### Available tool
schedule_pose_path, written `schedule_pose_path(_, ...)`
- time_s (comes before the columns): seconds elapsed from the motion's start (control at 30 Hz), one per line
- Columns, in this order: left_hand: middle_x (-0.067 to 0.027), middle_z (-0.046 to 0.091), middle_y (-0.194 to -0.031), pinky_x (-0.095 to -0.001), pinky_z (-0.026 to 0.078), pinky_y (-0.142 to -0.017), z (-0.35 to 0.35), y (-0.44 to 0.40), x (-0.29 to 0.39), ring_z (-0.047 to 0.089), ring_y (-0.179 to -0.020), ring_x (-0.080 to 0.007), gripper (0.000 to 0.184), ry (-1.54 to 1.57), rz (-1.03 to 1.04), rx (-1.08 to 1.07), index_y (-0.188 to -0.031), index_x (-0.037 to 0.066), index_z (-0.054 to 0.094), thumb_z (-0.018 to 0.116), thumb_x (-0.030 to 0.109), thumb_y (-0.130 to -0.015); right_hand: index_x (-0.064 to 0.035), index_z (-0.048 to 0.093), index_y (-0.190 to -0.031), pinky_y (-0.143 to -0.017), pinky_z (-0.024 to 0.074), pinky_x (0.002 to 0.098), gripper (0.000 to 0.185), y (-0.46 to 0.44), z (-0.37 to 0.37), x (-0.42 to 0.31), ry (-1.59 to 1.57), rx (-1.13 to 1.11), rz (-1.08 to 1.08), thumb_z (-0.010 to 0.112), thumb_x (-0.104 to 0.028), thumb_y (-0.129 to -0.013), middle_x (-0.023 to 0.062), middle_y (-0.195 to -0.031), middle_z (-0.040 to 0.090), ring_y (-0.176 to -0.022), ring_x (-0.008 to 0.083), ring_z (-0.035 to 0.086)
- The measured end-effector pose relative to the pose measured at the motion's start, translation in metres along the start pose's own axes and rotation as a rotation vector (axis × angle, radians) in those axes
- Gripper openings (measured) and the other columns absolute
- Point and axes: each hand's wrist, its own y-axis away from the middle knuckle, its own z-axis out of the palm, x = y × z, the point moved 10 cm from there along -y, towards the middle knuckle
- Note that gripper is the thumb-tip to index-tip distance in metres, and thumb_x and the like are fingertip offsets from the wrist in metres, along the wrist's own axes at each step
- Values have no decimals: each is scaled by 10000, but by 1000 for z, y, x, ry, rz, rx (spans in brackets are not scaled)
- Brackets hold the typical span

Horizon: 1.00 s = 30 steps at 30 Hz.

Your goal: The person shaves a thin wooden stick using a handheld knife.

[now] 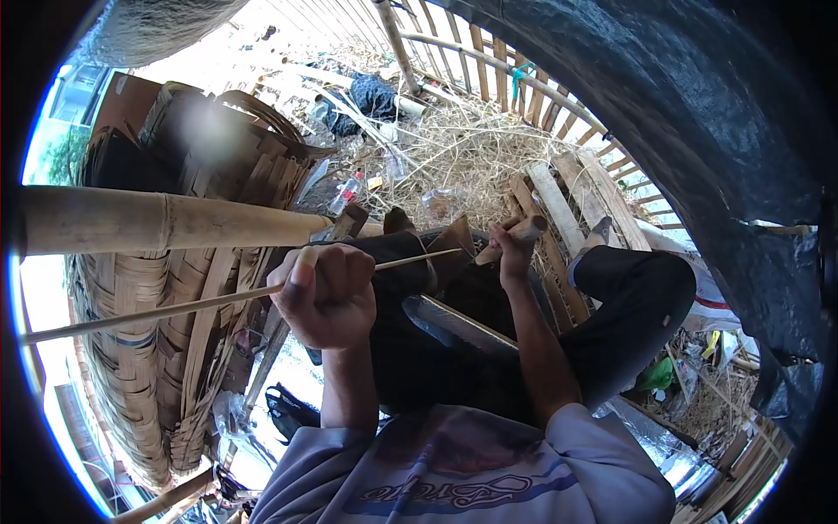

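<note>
My left hand (323, 293) is a closed fist around a long thin bamboo stick (192, 304). One end of the stick reaches the far left of the view and its pointed tip lies to the right, above my lap. My right hand (515, 253) is wrapped round a thick wooden handle (527, 230); whatever is at its far end cannot be made out. Near the stick's tip shows a brown, wedge-shaped piece (452, 240). Across my dark trousers lies a long, flat, greyish piece (463, 327), below both hands.
A thick bamboo pole (175, 220) juts in from the left, beside stacked woven bamboo baskets (140, 349). Ahead are dry straw (480, 148), a plastic bottle (346, 192) and wooden planks (559, 205). A slatted fence (489, 65) and dark plastic sheeting (698, 113) bound the right.
</note>
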Motion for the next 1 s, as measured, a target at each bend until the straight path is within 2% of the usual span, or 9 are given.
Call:
schedule_pose_path(0.1, 13, 208, -449, -258, 123, -359, -9, -2, 9, 146, -385, -64, 389, -82, 0, 62, -545, 111, 228, 419, 125, -884, -67, 480, -755, -631, 414, 250, 146, 4, 14, -9, -247, -26, -54, 622, -68, -791, 19, -675, 485, -623, 109, 483)
schedule_pose_path(0.23, 20, 192, -467, -274, 115, -385, -3, -2, 2, 112, -404, -76, 416, -162, -45, 53, -540, 136, 232, 371, 222, -923, -88, 491, -748, -624, 412, 236, 153, 9, 5, 25, -54, -33, -137, 637, -60, -782, 5, -659, 473, -606, 77, 465)
schedule_pose_path(0.3, 20, 190, -467, -274, 116, -387, -2, -3, -1, 112, -405, -77, 416, -136, -52, 50, -540, 137, 231, 373, 221, -923, -97, 517, -740, -517, 410, 223, 184, 10, 8, 32, 162, -50, -206, 694, -48, -758, -15, -640, 522, -555, 57, 494)
schedule_pose_path(0.33, 19, 190, -458, -271, 116, -379, -5, -2, 0, 118, -398, -73, 400, -89, -23, 85, -547, 119, 231, 398, 182, -904, -89, 511, -743, -477, 406, 232, 190, 7, 8, 42, 65, -60, -78, 698, -54, -754, -17, -635, 524, -528, 66, 501)
schedule_pose_path(0.5, 18, 192, -449, -266, 120, -371, -15, 1, 9, 125, -390, -68, 391, -103, 27, 158, -554, 106, 226, 427, 150, -887, -69, 479, -739, -590, 422, 248, 171, 6, 5, 6, -132, 0, -90, 645, -60, -778, 15, -650, 487, -592, 91, 488)
schedule_pose_path(0.6, 19, 178, -469, -277, 115, -395, -12, -1, 9, 104, -413, -79, 410, -218, -8, 132, -551, 135, 230, 387, 218, -921, -93, 479, -754, -628, 406, 240, 177, 9, 8, 17, -148, -42, -100, 652, -53, -763, -5, -707, 479, -658, 88, 481)
schedule_pose_path(0.73, 20, 196, -457, -267, 121, -372, -15, 0, 8, 134, -388, -68, 386, -107, 25, 205, -554, 105, 237, 434, 144, -884, -86, 501, -761, -516, 422, 216, 201, 11, 7, 35, -17, -55, -85, 686, -11, -748, -17, -638, 512, -564, 76, 523)
schedule_pose_path(0.83, 21, 204, -462, -268, 128, -374, -12, 0, 12, 139, -386, -71, 379, -119, 31, 159, -557, 101, 255, 439, 155, -884, -84, 503, -769, -524, 428, 219, 198, 8, 4, 22, -78, 42, -57, 685, -9, -749, -9, -647, 518, -569, 85, 529)
schedule_pose_path(1.0, 17, 213, -492, -273, 141, -412, -22, -1, 11, 144, -433, -80, 403, -153, 0, 220, -579, 136, 240, 381, 252, -939, -94, 494, -762, -626, 410, 242, 175, 12, 23, -14, -189, -73, -104, 660, -40, -756, -4, -705, 506, -651, 87, 496)
